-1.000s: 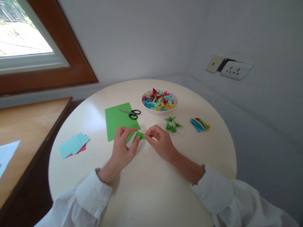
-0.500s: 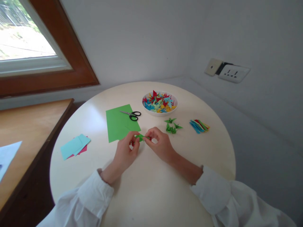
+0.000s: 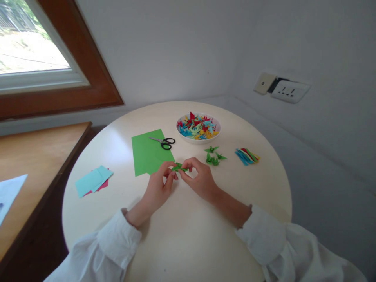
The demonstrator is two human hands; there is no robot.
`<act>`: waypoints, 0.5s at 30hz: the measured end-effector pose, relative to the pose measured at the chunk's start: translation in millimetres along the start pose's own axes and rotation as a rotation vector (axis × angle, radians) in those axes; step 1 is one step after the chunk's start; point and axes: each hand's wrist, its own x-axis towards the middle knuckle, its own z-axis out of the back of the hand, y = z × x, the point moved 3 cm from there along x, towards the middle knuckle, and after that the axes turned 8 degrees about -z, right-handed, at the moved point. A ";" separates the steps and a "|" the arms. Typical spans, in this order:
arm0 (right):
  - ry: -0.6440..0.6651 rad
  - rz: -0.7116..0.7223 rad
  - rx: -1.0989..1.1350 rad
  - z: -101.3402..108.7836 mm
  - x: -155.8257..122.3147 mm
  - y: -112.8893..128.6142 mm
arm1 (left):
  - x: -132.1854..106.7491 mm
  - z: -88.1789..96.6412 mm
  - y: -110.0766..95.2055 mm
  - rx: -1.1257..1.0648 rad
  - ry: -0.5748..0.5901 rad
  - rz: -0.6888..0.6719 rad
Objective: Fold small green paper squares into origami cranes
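A small folded piece of green paper [image 3: 179, 167] is pinched between my two hands above the white round table. My left hand [image 3: 160, 184] grips its left side with thumb and fingertips; my right hand [image 3: 199, 178] has its right side. The fingers cover part of the folds. Just beyond my left hand lies a green paper sheet [image 3: 147, 154], with black-handled scissors [image 3: 165, 144] resting across its upper right part. Several green paper cranes [image 3: 214, 158] sit to the right, past my right hand.
A white bowl [image 3: 198, 141] full of colourful paper cranes stands at the back. Coloured paper strips [image 3: 247, 156] lie at the right. Light-blue paper pieces [image 3: 92, 181] overlap red paper on the left. A wooden table [image 3: 44, 156] stands beside this round table [image 3: 188, 243].
The folded green paper has shifted slightly right, and the left fingers have moved right and changed their grip on it. My right hand has barely moved.
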 end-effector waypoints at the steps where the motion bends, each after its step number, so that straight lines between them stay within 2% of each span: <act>1: -0.012 0.031 -0.010 0.4 -0.3 0.8 | 0.5 -0.4 1.0 -0.068 -0.008 0.020; 5: -0.041 0.138 -0.032 2.1 -0.8 2.5 | 3.4 -1.6 1.8 -0.370 -0.018 0.106; 8: -0.037 0.201 0.003 4.0 -0.5 3.4 | 5.7 -0.6 -0.7 -0.518 -0.011 0.136; 12: 0.031 0.202 0.078 4.4 -1.1 2.8 | 6.8 -0.9 -2.8 -0.627 0.052 0.162; 15: 0.085 0.199 0.122 2.9 -2.5 1.6 | 6.2 -2.6 -0.5 -0.630 0.100 0.162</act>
